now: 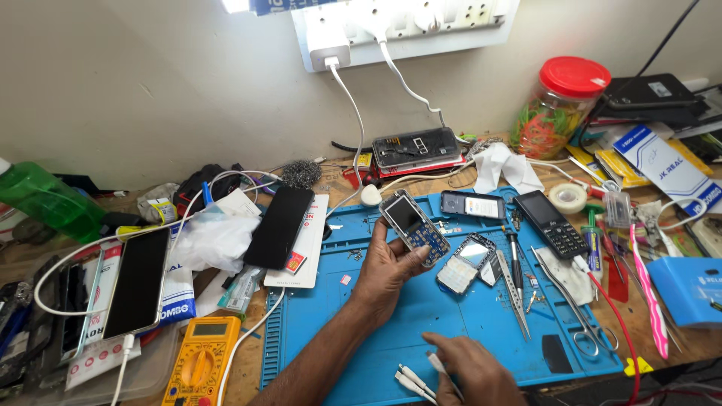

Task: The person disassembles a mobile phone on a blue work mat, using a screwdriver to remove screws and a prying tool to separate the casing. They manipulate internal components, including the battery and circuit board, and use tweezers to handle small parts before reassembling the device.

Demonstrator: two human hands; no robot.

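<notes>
My left hand [387,271] is closed around a small keypad phone [414,228] with its cover off, fingers curled behind it and thumb on the front edge, holding it tilted just above the blue work mat [421,323]. My right hand [470,368], at six o'clock from the phone, rests half-curled over a bundle of white cable plugs [414,378], pinching one between the fingertips. With only one hand on it, the phone could slip and drop onto the loose front cover [468,262] lying at four o'clock. The tiny screws scattered on the mat at nine o'clock could roll if I nudge them. The phone shows a dark screen and a bare blue-white keypad board.
</notes>
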